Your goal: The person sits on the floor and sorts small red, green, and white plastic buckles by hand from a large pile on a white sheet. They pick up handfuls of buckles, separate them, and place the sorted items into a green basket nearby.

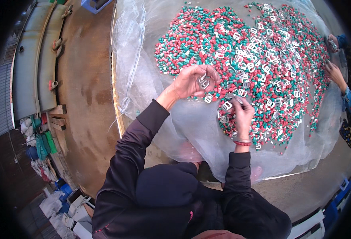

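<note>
My left hand [191,81] is held palm up and curled, with a few pale metal slide buckles [203,82] in it. It hangs over the near left edge of a wide heap of small red, green and white cone-like pieces [195,38]. My right hand [242,111], a red bead bracelet at its wrist, reaches into the heap with fingertips drawn together. One pale buckle [226,106] is right beside those fingertips; whether they grip it or another piece is hidden. Many more slide buckles [250,67] lie scattered over the heap's middle and right.
Translucent mesh sheeting [195,123] lies under the heap and drapes over the near edge. Across on the right, another person's hands [335,74] touch the heap. Boards with valves [44,59] stand far left; bags and cloths [40,143] lie lower left. A blue crate [95,4] is at the top.
</note>
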A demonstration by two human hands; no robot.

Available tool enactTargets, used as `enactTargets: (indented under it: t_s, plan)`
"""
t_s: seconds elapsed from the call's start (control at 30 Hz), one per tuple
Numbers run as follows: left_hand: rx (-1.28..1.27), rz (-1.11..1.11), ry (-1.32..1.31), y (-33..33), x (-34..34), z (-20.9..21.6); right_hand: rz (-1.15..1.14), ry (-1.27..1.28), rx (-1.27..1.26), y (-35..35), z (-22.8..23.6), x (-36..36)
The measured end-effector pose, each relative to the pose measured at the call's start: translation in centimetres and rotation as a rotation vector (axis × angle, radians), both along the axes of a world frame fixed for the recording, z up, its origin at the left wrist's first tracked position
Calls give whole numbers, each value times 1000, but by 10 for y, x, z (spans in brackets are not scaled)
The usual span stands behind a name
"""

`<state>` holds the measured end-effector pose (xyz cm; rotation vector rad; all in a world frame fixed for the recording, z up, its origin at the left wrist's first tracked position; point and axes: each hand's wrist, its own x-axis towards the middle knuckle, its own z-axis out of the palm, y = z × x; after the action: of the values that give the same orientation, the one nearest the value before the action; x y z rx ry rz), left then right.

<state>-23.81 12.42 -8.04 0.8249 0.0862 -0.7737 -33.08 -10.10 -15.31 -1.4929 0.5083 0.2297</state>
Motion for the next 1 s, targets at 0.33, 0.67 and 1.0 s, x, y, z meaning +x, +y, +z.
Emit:
enactTargets:
  t_s: [0.33, 0.67, 1.0]
  plan:
    - [1529, -502, -1011, -24, -60, -55, 29, -50, 79, -32, 29, 6]
    - [1544, -449, -1106, -20, -41, -67, 293, -178, -747, 22, -9, -12]
    - [637, -324, -470, -16, 3, -28, -160, -107, 849, -53, 32, 10]
